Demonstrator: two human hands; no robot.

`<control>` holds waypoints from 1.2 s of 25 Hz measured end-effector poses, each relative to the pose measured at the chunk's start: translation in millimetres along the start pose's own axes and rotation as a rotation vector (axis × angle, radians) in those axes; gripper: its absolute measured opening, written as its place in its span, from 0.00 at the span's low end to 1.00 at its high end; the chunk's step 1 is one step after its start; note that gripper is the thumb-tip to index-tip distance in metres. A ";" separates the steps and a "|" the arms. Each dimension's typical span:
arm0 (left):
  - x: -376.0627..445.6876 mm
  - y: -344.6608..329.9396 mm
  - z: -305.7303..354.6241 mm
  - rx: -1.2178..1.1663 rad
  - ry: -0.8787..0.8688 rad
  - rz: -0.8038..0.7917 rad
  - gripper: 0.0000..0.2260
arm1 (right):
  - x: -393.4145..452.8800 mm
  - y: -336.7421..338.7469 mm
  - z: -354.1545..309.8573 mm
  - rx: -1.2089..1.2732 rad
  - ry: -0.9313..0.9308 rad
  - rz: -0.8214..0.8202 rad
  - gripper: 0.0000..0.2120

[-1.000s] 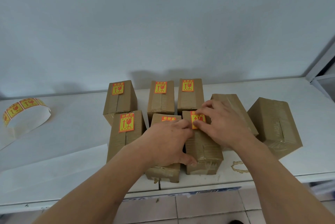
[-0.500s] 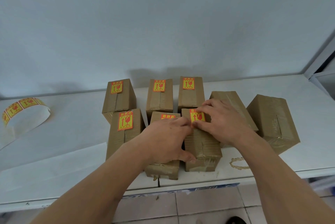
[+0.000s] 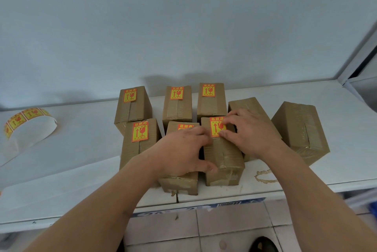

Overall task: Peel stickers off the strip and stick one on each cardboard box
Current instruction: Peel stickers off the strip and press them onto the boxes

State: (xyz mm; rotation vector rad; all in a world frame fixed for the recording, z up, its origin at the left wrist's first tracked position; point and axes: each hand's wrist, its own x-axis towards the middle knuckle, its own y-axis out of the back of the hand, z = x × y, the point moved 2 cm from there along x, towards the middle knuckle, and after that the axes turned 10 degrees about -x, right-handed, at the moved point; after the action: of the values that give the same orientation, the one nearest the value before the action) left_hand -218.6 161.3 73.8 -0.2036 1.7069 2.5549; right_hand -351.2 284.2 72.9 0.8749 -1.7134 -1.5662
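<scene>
Several taped cardboard boxes stand in two rows on the white table point(image 3: 81, 149). Three back boxes and the front left box point(image 3: 138, 155) each carry a yellow and red sticker. My left hand point(image 3: 183, 149) lies over the front middle box point(image 3: 179, 184), hiding most of its sticker, with the thumb against the front right box point(image 3: 224, 162). My right hand point(image 3: 251, 131) presses its fingertips on the right edge of that box's sticker point(image 3: 216, 128). Two boxes on the right, one point(image 3: 246, 104) behind my right hand and one point(image 3: 299, 131) farther right, show no sticker. The sticker strip point(image 3: 26, 123) lies curled at far left.
A pale wall rises just behind the table. A brown ring stain point(image 3: 265, 176) marks the table near its front edge. A metal frame point(image 3: 359, 63) stands at the right. Tiled floor point(image 3: 224, 227) lies below the table edge.
My right fingers have slid off toward the sticker's right edge, so more of it shows on the front right box. My left hand has barely moved.
</scene>
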 end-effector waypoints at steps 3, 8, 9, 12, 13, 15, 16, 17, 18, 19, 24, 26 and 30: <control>-15.7 11.8 -5.6 -0.123 0.047 0.098 0.26 | -1.9 6.2 -13.9 0.005 0.037 0.086 0.14; -67.6 31.1 -39.5 0.004 0.174 0.259 0.16 | -1.0 11.6 -70.8 0.041 0.184 0.157 0.12; -81.1 34.2 -48.9 0.029 0.204 0.280 0.15 | -0.5 11.3 -85.8 0.041 0.222 0.166 0.12; -128.9 42.2 -81.0 0.087 0.298 0.327 0.15 | 3.4 8.7 -136.7 0.053 0.333 0.164 0.12; -145.4 43.4 -93.1 0.094 0.340 0.335 0.15 | 5.6 7.3 -154.4 0.047 0.368 0.158 0.12; -180.5 43.3 -118.2 0.087 0.439 0.343 0.15 | 11.8 2.8 -192.2 0.035 0.443 0.136 0.13; -198.1 42.6 -130.5 0.080 0.487 0.344 0.14 | 15.1 -0.2 -211.4 0.029 0.478 0.122 0.13; -215.0 41.5 -142.5 0.076 0.528 0.347 0.14 | 18.7 -3.9 -229.7 0.019 0.511 0.107 0.14; -232.2 40.8 -154.4 0.072 0.567 0.353 0.14 | 22.1 -8.7 -248.6 0.004 0.542 0.093 0.14; -248.4 40.2 -165.2 0.067 0.605 0.361 0.14 | 25.3 -14.2 -266.4 -0.008 0.570 0.078 0.15; -315.8 32.8 -217.5 0.071 0.775 0.356 0.15 | 39.2 -46.5 -353.7 -0.045 0.666 -0.024 0.15; -336.7 28.8 -239.2 0.056 0.831 0.347 0.16 | 44.2 -60.0 -387.3 -0.064 0.685 -0.071 0.15; -372.3 21.5 -279.6 -0.037 0.954 0.373 0.15 | 52.7 -83.7 -446.5 -0.048 0.709 -0.137 0.15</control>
State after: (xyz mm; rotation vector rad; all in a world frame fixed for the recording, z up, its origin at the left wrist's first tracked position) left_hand 168.0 -97.0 41.6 -1.4243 2.0839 2.9863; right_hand -9.8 -16.3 24.9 1.3436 -1.1188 -1.1619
